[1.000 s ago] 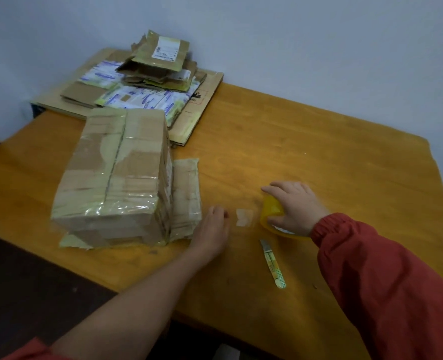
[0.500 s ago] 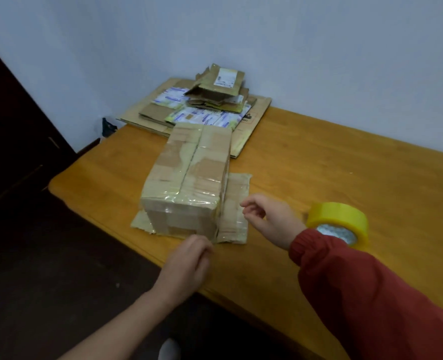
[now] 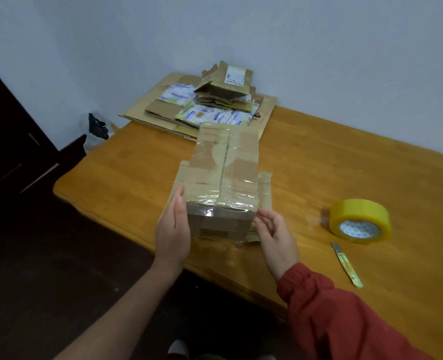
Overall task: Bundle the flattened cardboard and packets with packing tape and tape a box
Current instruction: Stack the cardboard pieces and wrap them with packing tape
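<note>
One box [image 3: 223, 175] sits between left hand [image 3: 175, 229] and right hand [image 3: 276, 236].

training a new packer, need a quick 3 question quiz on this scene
1. True or false: the tape roll is held in the right hand.
2. Which thing lies on the table just nearer the person than the tape roll? A) scissors B) small knife C) marker pen
3. Fill in: the left hand lies flat against the ____ side of the box.

Key: 1 false; 2 B; 3 left
</note>
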